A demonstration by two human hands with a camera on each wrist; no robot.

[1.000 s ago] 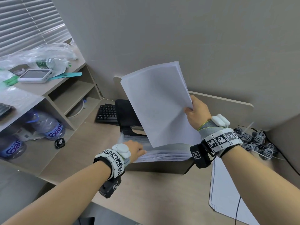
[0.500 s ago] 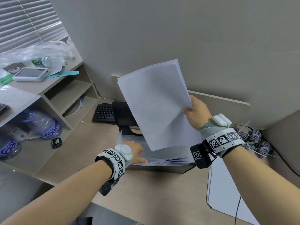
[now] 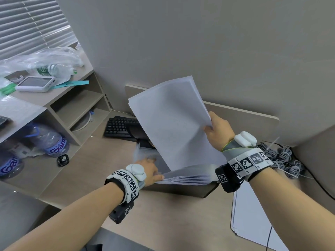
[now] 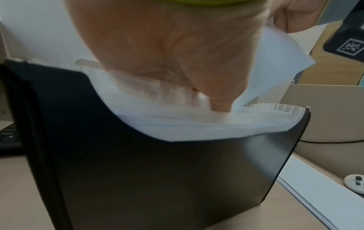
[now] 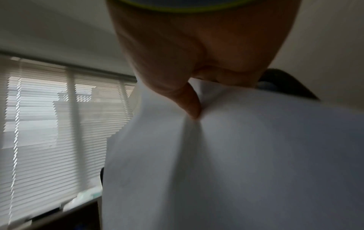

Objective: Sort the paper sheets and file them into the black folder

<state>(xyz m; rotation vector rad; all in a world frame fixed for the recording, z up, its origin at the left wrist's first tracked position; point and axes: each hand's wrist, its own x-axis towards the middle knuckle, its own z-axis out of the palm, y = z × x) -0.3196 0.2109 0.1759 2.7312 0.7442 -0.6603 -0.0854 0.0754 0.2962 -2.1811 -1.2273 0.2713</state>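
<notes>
1. The right hand (image 3: 218,130), right of centre in the head view, pinches a bundle of paper sheets (image 3: 174,124) at its right edge, thumb (image 5: 189,101) pressed into the near face and fingers curled behind; the bundle stands tilted, its lower end dipping toward the folder, which I judge keeps the leading edge aimed at a pocket.

2. The black folder (image 4: 177,179) stands upright on the desk (image 3: 172,214) at the frame's centre, its mouth facing up; standing it this way likely lets sheets drop in from above.

3. The left hand (image 3: 149,169), lower centre of the head view, reaches into the folder's mouth; in the left wrist view its fingers (image 4: 216,96) press down among the translucent dividers (image 4: 197,124), apparently spreading them to hold one pocket open; the fingers look fairly straight and grip nothing I can see.

4. A flat stack of white sheets (image 3: 253,223) lies on the desk at the lower right, just beside the folder, probably within reach for later filing.

5. Toward the upper middle, a keyboard (image 3: 119,126) lies behind the folder; a tangle of grey cables (image 3: 282,156) sits at the right edge; both seem out of the way.

6. Judgement: the insertion is under way but not done; the floppy bundle could catch on a divider edge.
</notes>
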